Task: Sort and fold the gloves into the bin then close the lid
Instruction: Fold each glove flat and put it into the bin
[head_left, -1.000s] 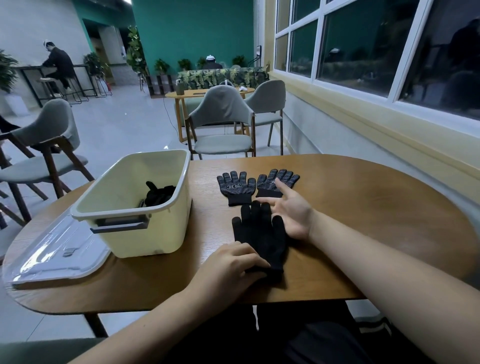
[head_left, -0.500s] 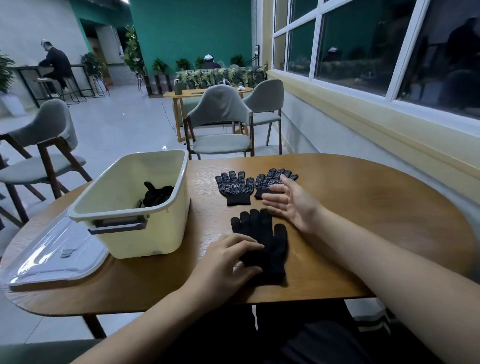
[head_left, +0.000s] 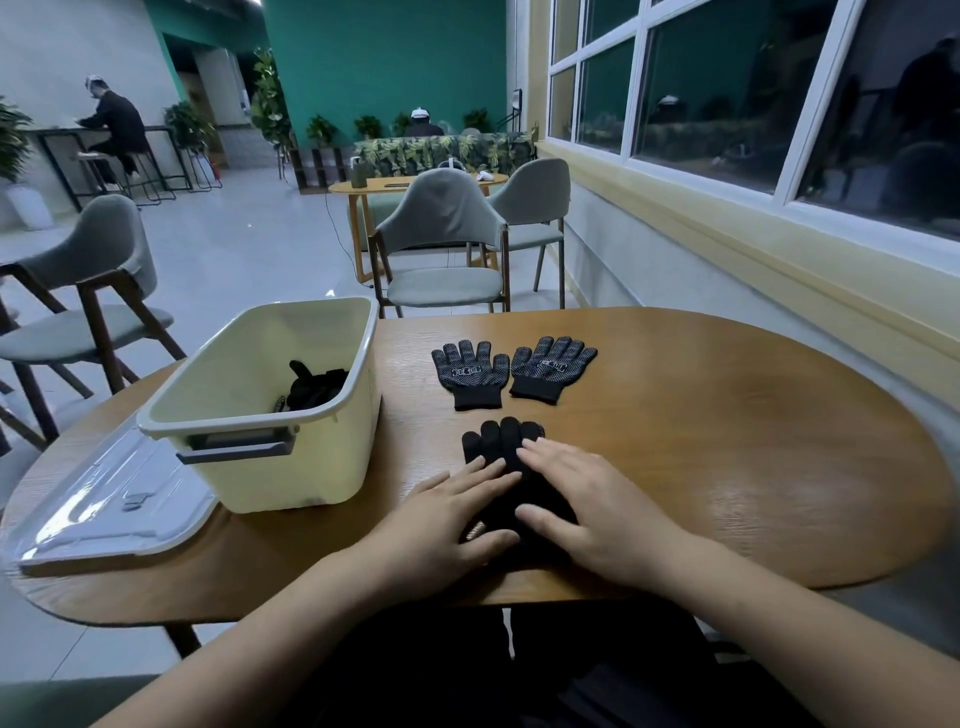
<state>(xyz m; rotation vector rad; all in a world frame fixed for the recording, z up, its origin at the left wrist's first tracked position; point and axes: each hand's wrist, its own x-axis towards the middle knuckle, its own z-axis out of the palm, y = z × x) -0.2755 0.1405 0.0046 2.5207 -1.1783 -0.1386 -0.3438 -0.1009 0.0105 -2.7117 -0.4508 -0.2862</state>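
Seated person at a rounded wooden table (head_left: 727, 441), head view looking down. Left hand (head_left: 457, 519) and right hand (head_left: 587, 509) both lie flat, palms down and fingers straight, side by side on a plain black glove (head_left: 501, 441) near the front edge of the table. Neither hand grips anything; they press on the cuff and palm of the glove. Its fingertips stick out beyond the hands, pointing away from the person. Cannot tell whether one glove or a stacked pair lies under the hands. Farther back, apart from the plain black glove, two more gloves lie flat next to each other with cuffs toward the person: left dotted glove (head_left: 470, 371) and right dotted glove (head_left: 550, 366), thumbs almost touching, both with pale grip dots and a printed mark across the palm. To the left of all this stands a cream plastic bin (head_left: 291, 467), open on top, with a grey handle (head_left: 236, 452) on its near end. Inside it, against the right wall, sits a bundle of dark gloves (head_left: 314, 387), one finger pointing up. The clear lid (head_left: 104, 499) lies flat on the table left of the bin, its edge tucked against the bin's base. Beyond the table, a grey chair (head_left: 441, 228) with wooden legs.
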